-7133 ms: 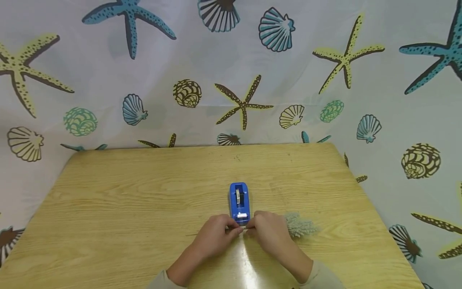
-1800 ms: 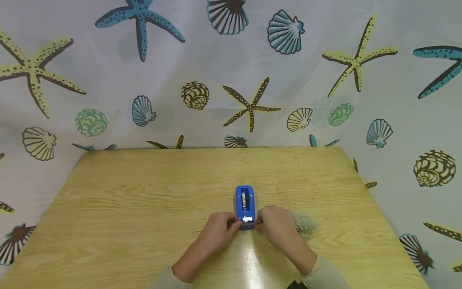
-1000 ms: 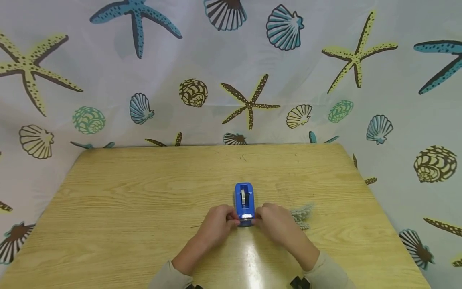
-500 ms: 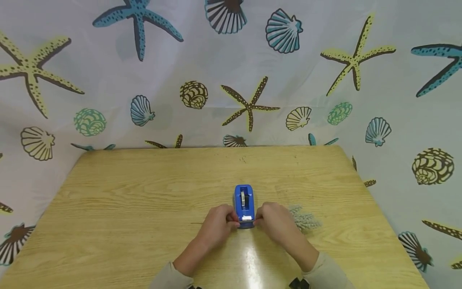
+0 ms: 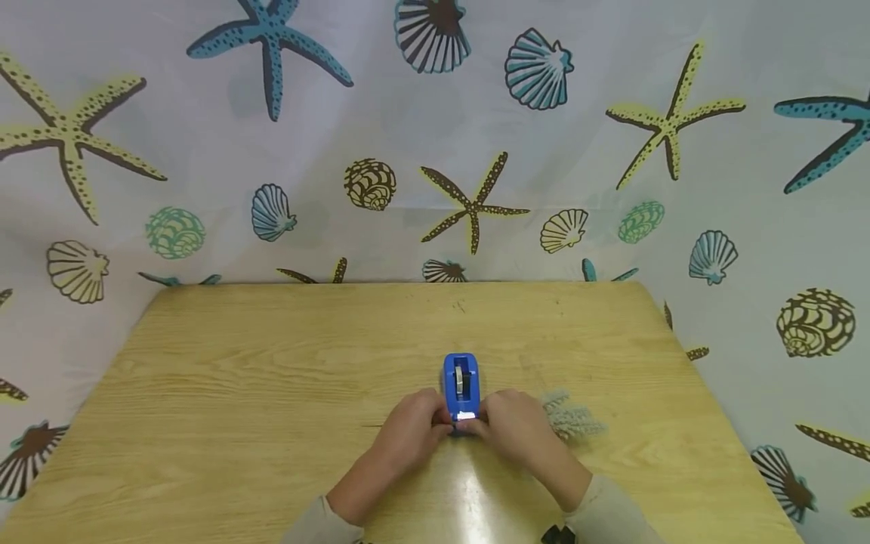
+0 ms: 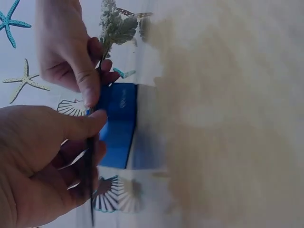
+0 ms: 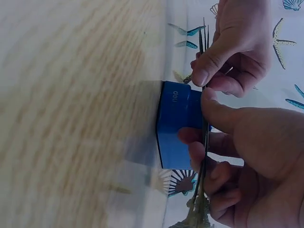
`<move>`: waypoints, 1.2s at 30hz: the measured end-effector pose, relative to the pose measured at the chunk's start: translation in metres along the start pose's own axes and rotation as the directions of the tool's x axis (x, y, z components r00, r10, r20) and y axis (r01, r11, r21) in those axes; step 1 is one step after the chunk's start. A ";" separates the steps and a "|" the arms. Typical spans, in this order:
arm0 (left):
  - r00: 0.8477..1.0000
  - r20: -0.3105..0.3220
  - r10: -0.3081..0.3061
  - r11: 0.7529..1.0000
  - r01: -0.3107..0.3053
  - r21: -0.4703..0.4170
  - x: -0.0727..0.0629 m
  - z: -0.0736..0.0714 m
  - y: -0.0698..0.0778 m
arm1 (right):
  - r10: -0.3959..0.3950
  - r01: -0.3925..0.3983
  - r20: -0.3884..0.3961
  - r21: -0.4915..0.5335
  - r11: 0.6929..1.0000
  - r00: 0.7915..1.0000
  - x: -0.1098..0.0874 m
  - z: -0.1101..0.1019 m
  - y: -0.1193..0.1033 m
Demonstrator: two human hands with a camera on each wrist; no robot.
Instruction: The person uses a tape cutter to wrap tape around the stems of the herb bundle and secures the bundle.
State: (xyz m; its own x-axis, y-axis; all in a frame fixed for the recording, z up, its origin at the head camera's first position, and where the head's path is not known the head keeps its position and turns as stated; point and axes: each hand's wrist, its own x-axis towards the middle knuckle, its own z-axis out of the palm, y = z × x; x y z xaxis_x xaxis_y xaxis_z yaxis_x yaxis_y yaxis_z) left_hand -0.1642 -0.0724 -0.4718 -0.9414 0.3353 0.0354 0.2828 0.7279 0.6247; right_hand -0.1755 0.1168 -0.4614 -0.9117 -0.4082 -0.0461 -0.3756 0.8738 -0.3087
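Thin dark stems of a pale green flower sprig bunch (image 5: 574,420) run level across the near end of a blue tape dispenser (image 5: 461,378). My left hand (image 5: 411,431) pinches the stems between thumb and fingertips, left of the dispenser's front. On the right, my right hand (image 5: 519,427) pinches the same stems (image 7: 207,109), its thumb laid along them at the dispenser's cutting end. Both thumbs nearly meet. In the right wrist view the fingers of the right hand curl beneath the stems. The fluffy heads (image 6: 114,26) stick out past the right hand; bare stem ends point left.
The dispenser holds a roll of tape (image 5: 459,380) and stands on a wood-grain table (image 5: 272,363). A white cloth (image 5: 306,136) printed with starfish and shells hangs behind the table and along its sides.
The hands have come closer together, and the right thumb has slid left across the dispenser's front end. Earlier, a gap with bare stem showed between them. The dispenser has stayed in place.
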 end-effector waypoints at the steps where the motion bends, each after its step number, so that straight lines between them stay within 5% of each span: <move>1: 1.000 0.024 0.005 1.000 -0.005 0.003 0.002 -0.003 -0.002 | 0.001 -0.001 -0.004 0.004 1.000 1.000 0.000 0.001 0.000; 9: 0.993 0.098 0.063 0.995 -0.070 0.069 0.036 -0.028 -0.025 | -0.014 0.014 -0.033 -0.009 1.000 0.999 0.002 0.008 0.001; 14: 0.952 0.278 0.127 0.991 -0.111 -0.070 0.060 -0.026 -0.046 | -0.006 0.006 -0.023 -0.004 1.000 1.000 0.002 0.009 0.001; 20: 0.912 0.362 0.195 0.974 -0.137 -0.181 0.065 -0.019 -0.053 | -0.013 0.013 0.002 0.010 1.000 1.000 0.000 0.015 0.000; 36: 0.925 0.358 0.130 0.985 -0.079 -0.154 0.070 -0.015 -0.040 | -0.037 0.032 -0.141 -0.038 0.999 0.989 -0.007 0.016 0.006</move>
State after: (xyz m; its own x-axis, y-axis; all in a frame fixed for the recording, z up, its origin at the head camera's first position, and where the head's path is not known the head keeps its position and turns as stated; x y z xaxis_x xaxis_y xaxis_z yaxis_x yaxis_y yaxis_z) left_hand -0.2440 -0.0870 -0.4828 -0.7683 0.6184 -0.1651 0.3243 0.5985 0.7325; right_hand -0.1682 0.1203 -0.4783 -0.9115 -0.3989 0.1000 -0.4106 0.8697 -0.2738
